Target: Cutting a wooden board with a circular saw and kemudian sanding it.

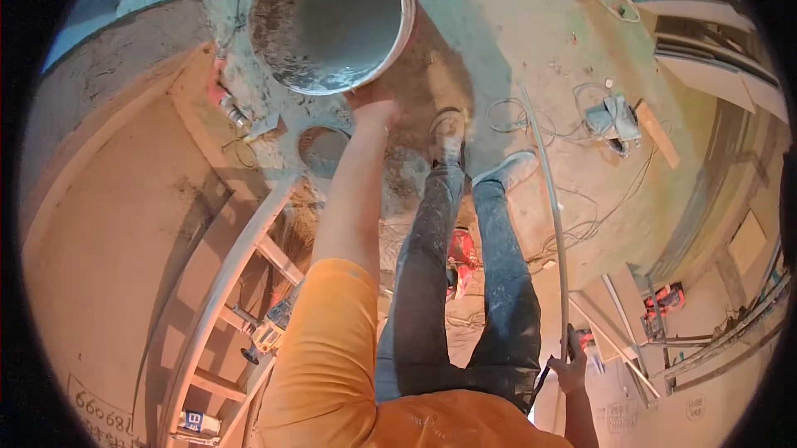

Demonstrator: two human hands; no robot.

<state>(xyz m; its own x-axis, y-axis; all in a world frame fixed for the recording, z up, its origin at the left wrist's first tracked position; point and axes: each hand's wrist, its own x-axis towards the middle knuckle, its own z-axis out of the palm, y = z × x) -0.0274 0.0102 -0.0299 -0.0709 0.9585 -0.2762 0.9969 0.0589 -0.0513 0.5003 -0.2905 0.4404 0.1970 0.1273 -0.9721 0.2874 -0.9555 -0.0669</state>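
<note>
A large round bucket (408,0), its inside smeared with grey mortar, is at the top with grey material (344,20) in it. My left hand (371,107) reaches forward and grips the bucket beneath its near rim; the fingertips are hidden behind it. Low on the right, my right hand (570,369) is closed around the lower end of a long thin pole (550,190). The pole runs forward past my right leg, with its far end near the floor.
A wooden ladder-like frame (222,294) stands at left, beside a yellow power tool (267,333). A round ring (324,151) marks the floor near my feet. Cables, a grey tool (613,122) and a wood offcut (658,134) lie right. Boards (618,319) lean at lower right.
</note>
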